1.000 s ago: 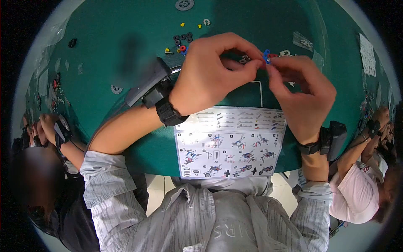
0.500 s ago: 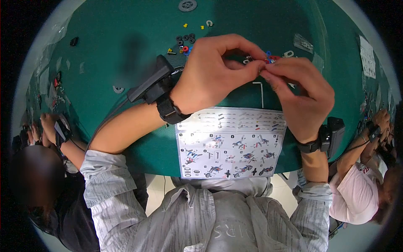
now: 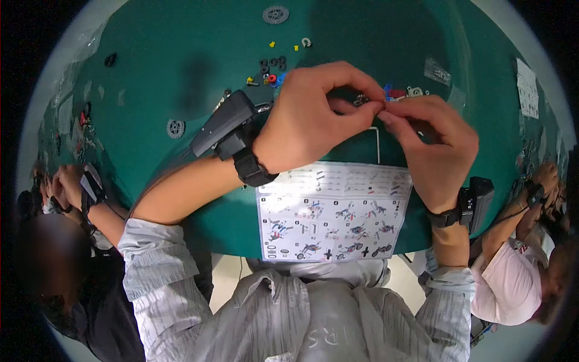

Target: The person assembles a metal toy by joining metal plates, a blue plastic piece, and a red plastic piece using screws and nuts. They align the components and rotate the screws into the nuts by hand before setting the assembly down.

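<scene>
My left hand [image 3: 316, 114] and my right hand [image 3: 437, 133] meet fingertip to fingertip above the green table [image 3: 223, 199]. Each is pinched closed, and whatever is between the fingertips is too small and hidden to name. Just behind the fingers lie red and blue pieces [image 3: 395, 93] and a pale piece with holes [image 3: 415, 92], partly covered by my hands. An L-shaped hex key [image 3: 378, 145] rests on the table below the fingertips. Nearer to me is a printed instruction sheet [image 3: 332, 226] with numbered drawings.
Black rings [image 3: 274, 62], a red ring [image 3: 272, 78] and small yellow pieces lie beyond my left hand. Grey wheels [image 3: 275, 15] [image 3: 175, 128] lie farther off and to the left. A small plastic bag [image 3: 436, 71] is at the right. People work at both sides.
The view has shifted slightly, so the table items appear lower. Both hands remain together, with the pinched fingertips a little lower in view.
</scene>
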Tool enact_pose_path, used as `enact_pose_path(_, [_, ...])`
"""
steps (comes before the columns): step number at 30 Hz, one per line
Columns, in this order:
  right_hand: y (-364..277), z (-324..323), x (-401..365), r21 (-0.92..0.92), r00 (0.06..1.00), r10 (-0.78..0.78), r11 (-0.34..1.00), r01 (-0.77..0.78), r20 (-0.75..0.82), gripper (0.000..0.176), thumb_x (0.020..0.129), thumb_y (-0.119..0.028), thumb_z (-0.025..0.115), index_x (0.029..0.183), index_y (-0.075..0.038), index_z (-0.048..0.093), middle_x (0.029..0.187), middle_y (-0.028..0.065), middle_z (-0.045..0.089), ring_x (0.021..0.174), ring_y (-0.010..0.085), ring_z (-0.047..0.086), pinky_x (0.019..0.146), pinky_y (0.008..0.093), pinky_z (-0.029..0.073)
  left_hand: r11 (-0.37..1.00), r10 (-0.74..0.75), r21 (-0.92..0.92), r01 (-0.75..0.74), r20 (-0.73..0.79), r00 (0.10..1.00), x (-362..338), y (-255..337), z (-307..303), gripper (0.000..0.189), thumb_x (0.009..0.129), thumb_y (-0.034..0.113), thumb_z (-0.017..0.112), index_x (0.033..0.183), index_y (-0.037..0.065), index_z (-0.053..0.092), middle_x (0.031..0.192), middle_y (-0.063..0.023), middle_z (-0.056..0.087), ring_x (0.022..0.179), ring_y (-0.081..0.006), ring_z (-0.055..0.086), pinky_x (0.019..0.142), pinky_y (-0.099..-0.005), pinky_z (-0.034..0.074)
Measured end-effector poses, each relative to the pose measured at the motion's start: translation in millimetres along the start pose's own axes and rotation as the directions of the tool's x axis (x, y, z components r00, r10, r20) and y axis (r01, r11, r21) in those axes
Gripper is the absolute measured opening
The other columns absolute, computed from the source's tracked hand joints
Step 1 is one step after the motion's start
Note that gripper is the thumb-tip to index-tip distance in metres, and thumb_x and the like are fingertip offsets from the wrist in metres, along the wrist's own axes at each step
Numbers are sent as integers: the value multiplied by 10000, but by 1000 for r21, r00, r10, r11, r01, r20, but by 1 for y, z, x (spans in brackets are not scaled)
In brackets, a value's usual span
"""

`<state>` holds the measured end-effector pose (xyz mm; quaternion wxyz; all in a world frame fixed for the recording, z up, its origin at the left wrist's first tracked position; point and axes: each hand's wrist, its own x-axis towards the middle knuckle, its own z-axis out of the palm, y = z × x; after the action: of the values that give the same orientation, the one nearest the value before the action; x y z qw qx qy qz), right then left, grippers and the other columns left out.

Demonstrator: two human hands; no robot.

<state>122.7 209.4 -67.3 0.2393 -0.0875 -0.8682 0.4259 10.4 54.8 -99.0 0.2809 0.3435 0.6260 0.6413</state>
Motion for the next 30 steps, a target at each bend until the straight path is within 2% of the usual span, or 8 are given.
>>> enact_pose_path(1, [4, 1, 0, 26, 1000, 7, 1000, -7, 7, 127, 762, 32, 794, 873, -3, 743, 833, 85, 713, 722, 143, 701, 631, 236, 552, 999, 23, 31, -22, -2, 1000, 0, -1, 0, 175, 910, 25, 677, 1073, -39, 683, 1129, -110, 687, 999, -127, 661, 820, -229, 577])
enact_pose_path(5, [1, -3, -2, 32, 993, 95, 995, -98, 65, 128, 764, 15, 801, 869, 1, 730, 819, 76, 702, 718, 131, 701, 618, 227, 546, 995, -100, 6, 100, 19, 995, -2, -2, 1, 175, 921, 40, 680, 1075, -41, 683, 1119, -105, 691, 991, -124, 664, 823, -233, 579])
enact_pose_path(6, [1, -4, -1, -30, 993, 92, 995, -90, 68, 125, 769, 10, 801, 866, 1, 724, 837, 74, 701, 713, 126, 698, 615, 226, 543, 996, -92, 12, 92, 17, 996, -1, 0, 0, 175, 924, 41, 679, 1077, -43, 682, 1115, -104, 691, 987, -122, 664, 822, -233, 579])
enact_pose_path(11, [2, -4, 2, 10, 996, 48, 999, -49, 73, 130, 759, 29, 798, 861, -1, 723, 823, 79, 696, 704, 132, 686, 620, 229, 539, 990, -140, -16, 140, 25, 990, 2, 4, -1, 168, 931, 38, 673, 1078, -44, 682, 1104, -107, 686, 967, -122, 669, 815, -230, 579])
enact_pose_path(20, [6, -3, 2, 22, 996, -82, 996, 81, 31, 146, 726, 57, 798, 840, 4, 723, 822, 101, 695, 721, 175, 675, 630, 258, 536, 987, -31, -157, 38, 50, 998, 1, -2, -1, 159, 941, 12, 648, 1085, -55, 657, 1161, -132, 633, 997, -162, 664, 851, -267, 591])
enact_pose_path(24, [7, -3, 1, 27, 996, -80, 996, 79, 30, 147, 717, 59, 805, 828, 9, 723, 825, 101, 697, 723, 177, 675, 633, 262, 540, 995, 1, -102, 4, 49, 999, 1, -3, -2, 157, 937, 16, 656, 1079, -50, 662, 1150, -133, 635, 1003, -165, 662, 858, -267, 589])
enact_pose_path(27, [1, -1, 0, 100, 1000, 14, 995, -14, -3, 152, 713, 54, 816, 824, 5, 725, 814, 92, 695, 718, 163, 673, 624, 258, 541, 997, 28, -67, -25, 44, 999, 1, 1, -3, 150, 928, 12, 664, 1070, -37, 671, 1141, -133, 639, 1009, -163, 657, 853, -265, 584])
enact_pose_path(30, [4, -2, 0, 74, 998, -61, 995, 61, -6, 152, 714, 51, 822, 821, 5, 724, 801, 85, 688, 707, 150, 670, 617, 251, 542, 997, 66, -39, -64, 39, 997, 1, 1, -3, 141, 916, 7, 675, 1054, -26, 678, 1134, -130, 643, 1009, -161, 653, 849, -265, 577])
